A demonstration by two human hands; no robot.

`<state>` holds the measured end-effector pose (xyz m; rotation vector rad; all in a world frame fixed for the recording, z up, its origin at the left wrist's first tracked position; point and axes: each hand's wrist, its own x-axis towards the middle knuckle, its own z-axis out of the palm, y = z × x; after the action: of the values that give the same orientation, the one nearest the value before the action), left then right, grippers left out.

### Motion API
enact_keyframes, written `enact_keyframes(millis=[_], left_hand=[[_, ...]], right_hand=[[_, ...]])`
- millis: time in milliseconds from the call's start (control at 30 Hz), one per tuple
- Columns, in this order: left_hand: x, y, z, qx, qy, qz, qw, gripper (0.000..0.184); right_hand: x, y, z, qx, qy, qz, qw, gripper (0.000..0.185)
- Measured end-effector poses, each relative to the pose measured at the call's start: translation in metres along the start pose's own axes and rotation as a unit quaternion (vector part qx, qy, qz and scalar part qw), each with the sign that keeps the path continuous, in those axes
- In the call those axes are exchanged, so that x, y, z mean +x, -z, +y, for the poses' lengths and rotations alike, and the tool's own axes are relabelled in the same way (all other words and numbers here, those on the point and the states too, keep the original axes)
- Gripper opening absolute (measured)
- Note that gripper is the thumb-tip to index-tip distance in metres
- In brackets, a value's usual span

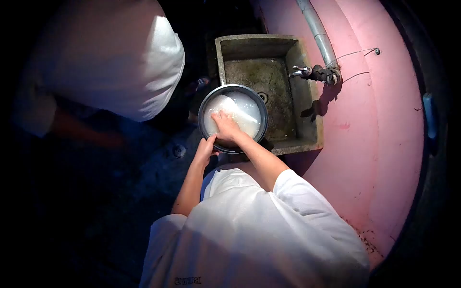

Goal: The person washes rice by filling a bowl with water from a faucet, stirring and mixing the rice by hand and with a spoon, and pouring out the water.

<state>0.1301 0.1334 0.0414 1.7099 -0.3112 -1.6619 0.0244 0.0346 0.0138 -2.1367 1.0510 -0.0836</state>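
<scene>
A round dark-rimmed pot [263, 106] with cloudy white liquid in it is over the left front part of the concrete sink. My left hand [205, 148] grips the pot's near left rim. My right hand [224, 126] reaches over the near rim into the pot, its fingers spread at the liquid's surface. Whether any grains lie under the liquid cannot be made out.
The concrete sink [305, 81] has a drain hole [263, 97] in its floor. A metal tap [301, 72] and grey pipe [317, 31] are on the pink wall [370, 120]. Another person in a white shirt [161, 72] stands at the upper left.
</scene>
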Motion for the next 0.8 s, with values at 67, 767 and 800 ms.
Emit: enact_keyframes(millis=[67,767,800], left_hand=[[0.0,0.001,-0.001,-0.003,0.0,-0.002,1.0,0.036],[-0.003,-0.003,0.013,-0.014,-0.006,-0.003,1.0,0.034],[-0.003,-0.001,0.013,-0.013,-0.006,-0.001,1.0,0.034]], right_hand=[[-0.003,0.005,-0.008,0.048,-0.07,-0.075,0.994,0.066],[-0.03,0.026,0.018,-0.116,-0.216,-0.077,0.966,0.076],[-0.025,0.014,0.028,-0.107,-0.213,-0.103,0.966,0.089]])
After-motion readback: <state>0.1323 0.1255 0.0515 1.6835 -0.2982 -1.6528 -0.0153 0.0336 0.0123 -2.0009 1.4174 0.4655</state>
